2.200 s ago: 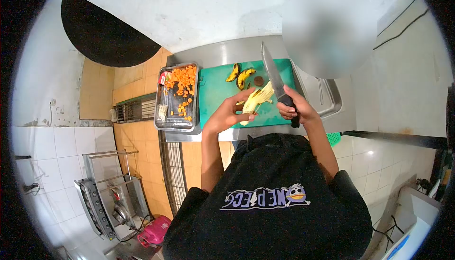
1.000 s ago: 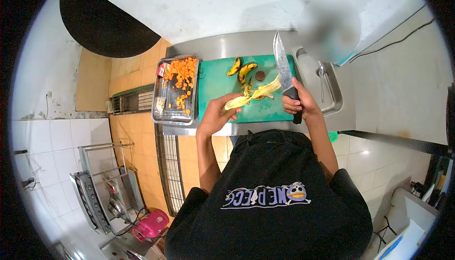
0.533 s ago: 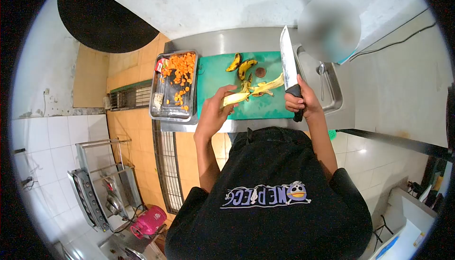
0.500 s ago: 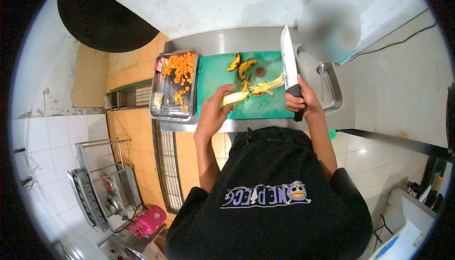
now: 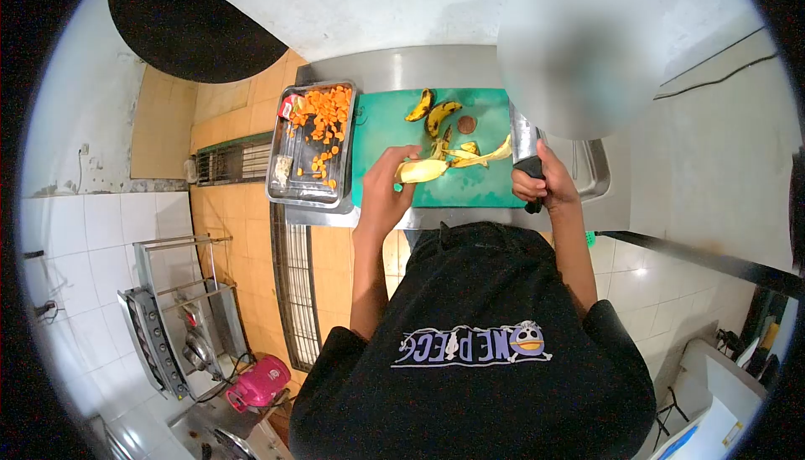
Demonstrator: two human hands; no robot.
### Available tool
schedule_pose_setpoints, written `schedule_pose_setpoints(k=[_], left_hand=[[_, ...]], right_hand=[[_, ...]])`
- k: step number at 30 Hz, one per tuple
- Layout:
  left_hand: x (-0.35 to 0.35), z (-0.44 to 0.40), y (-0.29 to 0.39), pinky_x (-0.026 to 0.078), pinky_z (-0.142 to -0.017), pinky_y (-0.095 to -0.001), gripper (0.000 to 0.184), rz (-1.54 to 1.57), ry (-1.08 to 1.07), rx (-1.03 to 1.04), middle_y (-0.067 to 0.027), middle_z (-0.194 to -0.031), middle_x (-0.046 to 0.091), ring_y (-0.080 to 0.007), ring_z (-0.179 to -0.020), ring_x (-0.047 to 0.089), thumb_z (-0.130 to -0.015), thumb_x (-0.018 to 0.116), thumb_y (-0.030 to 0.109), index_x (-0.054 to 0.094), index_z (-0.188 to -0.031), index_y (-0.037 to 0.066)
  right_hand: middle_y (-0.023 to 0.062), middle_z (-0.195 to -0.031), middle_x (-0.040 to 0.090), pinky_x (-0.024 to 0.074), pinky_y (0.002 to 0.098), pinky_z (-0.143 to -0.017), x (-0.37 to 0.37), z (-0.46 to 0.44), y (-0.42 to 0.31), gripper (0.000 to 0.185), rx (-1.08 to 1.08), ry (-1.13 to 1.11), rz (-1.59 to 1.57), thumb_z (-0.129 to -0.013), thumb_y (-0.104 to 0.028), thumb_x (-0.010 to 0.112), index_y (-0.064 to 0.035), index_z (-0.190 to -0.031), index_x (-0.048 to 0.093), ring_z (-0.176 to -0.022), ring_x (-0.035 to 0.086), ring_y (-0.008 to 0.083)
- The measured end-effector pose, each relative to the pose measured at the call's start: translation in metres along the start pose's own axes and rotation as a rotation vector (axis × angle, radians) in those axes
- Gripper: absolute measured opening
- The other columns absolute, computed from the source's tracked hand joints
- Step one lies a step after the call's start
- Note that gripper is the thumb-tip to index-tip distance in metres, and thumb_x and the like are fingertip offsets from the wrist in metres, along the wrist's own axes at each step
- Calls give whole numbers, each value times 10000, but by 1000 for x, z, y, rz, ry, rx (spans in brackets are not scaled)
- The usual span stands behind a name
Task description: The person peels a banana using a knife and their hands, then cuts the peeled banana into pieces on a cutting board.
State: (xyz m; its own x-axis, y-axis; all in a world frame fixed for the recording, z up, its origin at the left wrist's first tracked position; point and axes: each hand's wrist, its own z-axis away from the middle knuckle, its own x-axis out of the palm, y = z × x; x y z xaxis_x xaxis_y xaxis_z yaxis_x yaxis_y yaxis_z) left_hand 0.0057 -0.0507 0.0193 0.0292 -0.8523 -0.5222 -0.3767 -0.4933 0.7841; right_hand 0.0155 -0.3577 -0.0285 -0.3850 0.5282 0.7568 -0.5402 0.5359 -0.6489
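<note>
Head view: peeled banana and kitchen knife in the two hands over a green cutting board [image 5: 381, 116]. Thumb and fingers of the left hand [image 5: 390, 192] clasp the left end of the peeled banana [image 5: 422, 171], which lies crosswise above the board's near part. The right hand [image 5: 549, 181] is wrapped firmly around the black handle of the kitchen knife [image 5: 524, 143]; the blade points away from the body at the board's right edge, its far end lost in a blurred patch. Banana peel [image 5: 486, 157] spreads between the hands. Beyond it lie two unpeeled, dark-spotted bananas [image 5: 433, 114] and, to their right, a round brown object [image 5: 467, 125]. Left of the board, a metal tray [image 5: 298, 145] bears chopped carrots [image 5: 325, 108] and a red packet [image 5: 290, 106]. Board and tray rest on a steel counter [image 5: 402, 66], with a sink [image 5: 597, 168] at right.
</note>
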Motion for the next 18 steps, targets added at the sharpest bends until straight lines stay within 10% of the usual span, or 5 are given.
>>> schedule_pose_setpoints(k=[9,18], left_hand=[[29,18,-39,547,-745,-340,376,186,-354,-174,-123,-1057,730,-255,-899,709,-800,831,189,705,-1123,45],[19,25,-57,539,-788,-334,296,223,-329,-274,-121,-1021,740,-217,-896,706,-864,775,216,712,-1072,15]], right_hand=[[-57,-482,321,241,238,-405,19,-2,-9,596,98,156,281,-1065,-566,340,-155,-638,404,-374,284,45],[-57,-481,334,224,202,-382,5,-1,3,470,101,208,255,-1069,-512,403,-111,-835,477,-369,284,34]])
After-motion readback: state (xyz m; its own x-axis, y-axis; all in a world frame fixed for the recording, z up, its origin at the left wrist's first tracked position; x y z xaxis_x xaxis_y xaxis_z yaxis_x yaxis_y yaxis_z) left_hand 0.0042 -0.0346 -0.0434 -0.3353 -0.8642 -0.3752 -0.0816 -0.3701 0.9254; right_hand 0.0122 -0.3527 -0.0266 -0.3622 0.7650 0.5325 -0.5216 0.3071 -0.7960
